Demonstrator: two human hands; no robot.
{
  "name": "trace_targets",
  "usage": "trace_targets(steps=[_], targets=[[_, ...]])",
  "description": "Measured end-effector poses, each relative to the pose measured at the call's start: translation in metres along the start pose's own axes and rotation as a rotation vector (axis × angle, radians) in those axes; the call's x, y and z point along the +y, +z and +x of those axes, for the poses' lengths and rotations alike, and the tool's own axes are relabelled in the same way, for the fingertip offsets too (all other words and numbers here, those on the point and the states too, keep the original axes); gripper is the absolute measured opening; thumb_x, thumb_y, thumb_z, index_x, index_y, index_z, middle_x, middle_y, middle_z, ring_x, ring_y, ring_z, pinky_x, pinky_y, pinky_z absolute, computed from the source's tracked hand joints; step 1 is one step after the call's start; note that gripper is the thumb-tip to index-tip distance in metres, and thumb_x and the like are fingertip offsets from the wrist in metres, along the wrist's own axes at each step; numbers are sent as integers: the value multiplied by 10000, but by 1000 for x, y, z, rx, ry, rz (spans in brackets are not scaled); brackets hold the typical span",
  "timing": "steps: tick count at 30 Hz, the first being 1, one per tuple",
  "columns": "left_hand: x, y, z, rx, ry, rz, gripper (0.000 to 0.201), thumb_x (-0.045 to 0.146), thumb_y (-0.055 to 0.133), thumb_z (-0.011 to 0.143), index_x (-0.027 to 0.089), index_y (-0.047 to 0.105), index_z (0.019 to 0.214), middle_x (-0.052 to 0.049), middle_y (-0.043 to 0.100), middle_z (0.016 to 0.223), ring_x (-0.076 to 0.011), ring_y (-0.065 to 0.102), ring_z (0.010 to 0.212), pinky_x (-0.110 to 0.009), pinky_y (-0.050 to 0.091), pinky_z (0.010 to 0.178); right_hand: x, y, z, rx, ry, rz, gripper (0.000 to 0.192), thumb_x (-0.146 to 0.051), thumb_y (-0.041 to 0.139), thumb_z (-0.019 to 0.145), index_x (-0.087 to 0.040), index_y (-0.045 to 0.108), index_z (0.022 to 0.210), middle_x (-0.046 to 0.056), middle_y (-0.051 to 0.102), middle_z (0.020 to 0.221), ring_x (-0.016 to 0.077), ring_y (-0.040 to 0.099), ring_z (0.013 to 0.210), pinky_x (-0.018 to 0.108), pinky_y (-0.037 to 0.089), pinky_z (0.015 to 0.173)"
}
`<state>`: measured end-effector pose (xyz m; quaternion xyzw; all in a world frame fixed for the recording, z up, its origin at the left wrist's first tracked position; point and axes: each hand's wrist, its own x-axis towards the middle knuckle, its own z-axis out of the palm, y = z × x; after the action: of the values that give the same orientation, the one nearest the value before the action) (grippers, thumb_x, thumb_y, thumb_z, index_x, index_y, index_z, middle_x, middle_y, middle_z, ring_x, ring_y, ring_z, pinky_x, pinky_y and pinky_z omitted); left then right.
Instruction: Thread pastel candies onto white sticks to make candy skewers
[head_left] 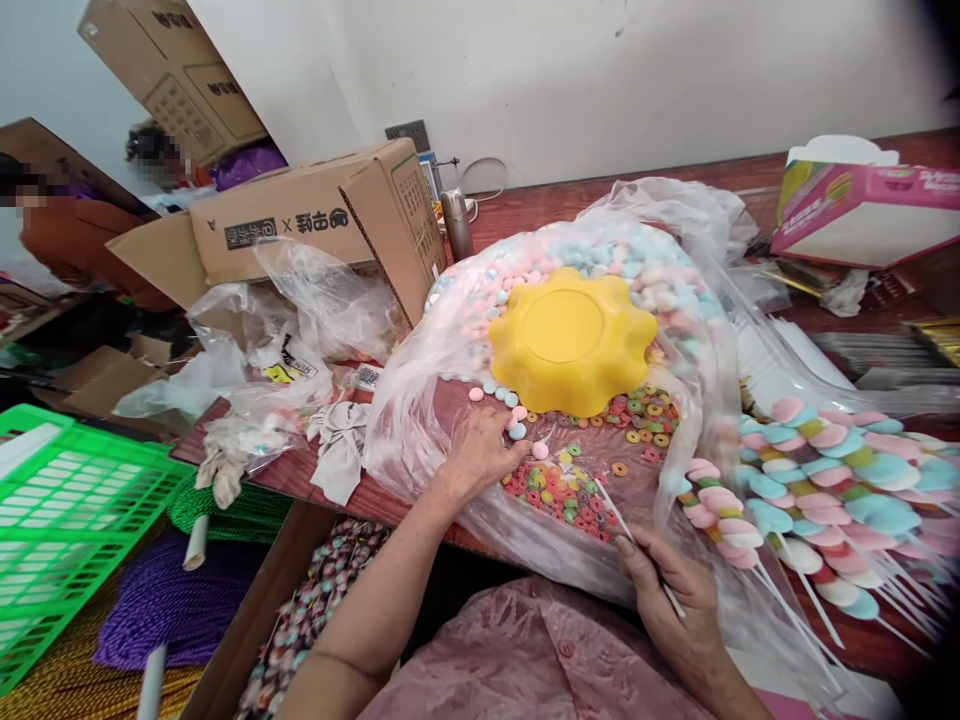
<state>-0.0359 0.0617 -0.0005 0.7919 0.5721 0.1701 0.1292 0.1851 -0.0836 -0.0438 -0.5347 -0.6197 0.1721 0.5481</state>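
Note:
My left hand (484,452) reaches palm down over the plastic-covered table, thumb and fingers apart beside a few pink and blue marshmallows (517,431). One pink marshmallow (540,450) lies just past its thumb. My right hand (675,580) is closed around a thin white stick (613,507), whose tip slants up over a pile of coloured ring-shaped candies (551,490). An upturned yellow scalloped bowl (566,335) sits beyond both hands, on a heap of pastel marshmallows (510,285). Finished marshmallow skewers (832,470) lie to the right, with white sticks pointing toward me.
Clear plastic sheeting (420,420) surrounds the heap. A cardboard box (315,220) and a metal flask (456,225) stand at the back left. A pink display box (874,205) is at the far right. A green basket (75,500) stands at lower left; people work beyond.

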Motion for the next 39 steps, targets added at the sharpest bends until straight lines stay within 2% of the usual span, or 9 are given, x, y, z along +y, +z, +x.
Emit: trace_targets(steps=[5, 13, 19, 21, 24, 28, 30, 33, 39], targets=[[-6, 10, 7, 78, 18, -1, 151, 224, 604, 849, 180, 693, 962, -96, 697, 1022, -251, 625, 996, -380, 472, 935, 1, 0, 0, -44, 53, 30, 138, -268, 607, 895, -200, 723, 927, -17, 621, 587, 138, 602, 497, 219, 499, 480], [-9, 6, 11, -14, 75, 34, 259, 92, 549, 832, 157, 663, 1055, -130, 682, 1134, -268, 595, 1087, -420, 455, 1006, 1, -2, 0, -56, 66, 28, 155, -296, 610, 897, -201, 731, 914, -16, 634, 598, 133, 588, 496, 226, 499, 504], [-11, 9, 11, 57, 58, -145, 244, 76, 570, 817, 166, 705, 999, -100, 718, 1063, -243, 620, 1060, -407, 465, 1014, 2, 0, -1, -62, 96, 30, 209, -355, 602, 904, -193, 733, 884, -13, 627, 586, 132, 571, 485, 233, 489, 489], [-8, 7, 7, 107, -11, -326, 225, 152, 580, 858, 167, 713, 1038, -81, 732, 1010, -211, 657, 936, -363, 525, 892, 0, -2, -2, -44, 93, 27, 191, -334, 601, 908, -196, 732, 898, -16, 634, 589, 128, 571, 478, 222, 477, 460], [6, 1, -8, 75, -164, -928, 319, 312, 675, 844, 155, 708, 1120, -48, 741, 870, -152, 659, 696, -283, 542, 656, -9, -6, -2, -30, 9, 1, 150, -249, 611, 903, -216, 741, 970, -10, 698, 657, 124, 606, 485, 211, 502, 467], [34, -5, -34, -28, -252, -1475, 450, 390, 827, 713, 146, 731, 1079, -32, 736, 746, -140, 676, 645, -251, 550, 611, -23, -6, 3, -145, -103, -53, 302, -180, 595, 906, -249, 724, 1170, 58, 780, 1005, 200, 755, 795, 269, 614, 669], [44, -5, -43, -1, -293, -1582, 444, 378, 870, 660, 153, 750, 1023, -40, 752, 781, -141, 687, 657, -248, 561, 615, -25, -5, 7, -221, -75, -62, 360, -180, 548, 931, -244, 689, 1256, 75, 759, 1109, 231, 752, 929, 305, 630, 737], [52, -1, -51, 37, -335, -1644, 449, 360, 902, 611, 159, 761, 987, -48, 768, 856, -130, 682, 651, -242, 569, 604, -22, -3, 8, -271, -62, -68, 410, -161, 514, 940, -237, 650, 1319, 72, 755, 1122, 229, 752, 936, 326, 636, 781], [54, 6, -56, 118, -346, -1649, 461, 302, 912, 588, 188, 753, 1005, -42, 771, 942, -153, 701, 786, -257, 599, 672, -17, -4, 4, -274, -88, -72, 421, -132, 508, 928, -217, 655, 1313, 88, 734, 1169, 243, 737, 1005, 336, 633, 819]])
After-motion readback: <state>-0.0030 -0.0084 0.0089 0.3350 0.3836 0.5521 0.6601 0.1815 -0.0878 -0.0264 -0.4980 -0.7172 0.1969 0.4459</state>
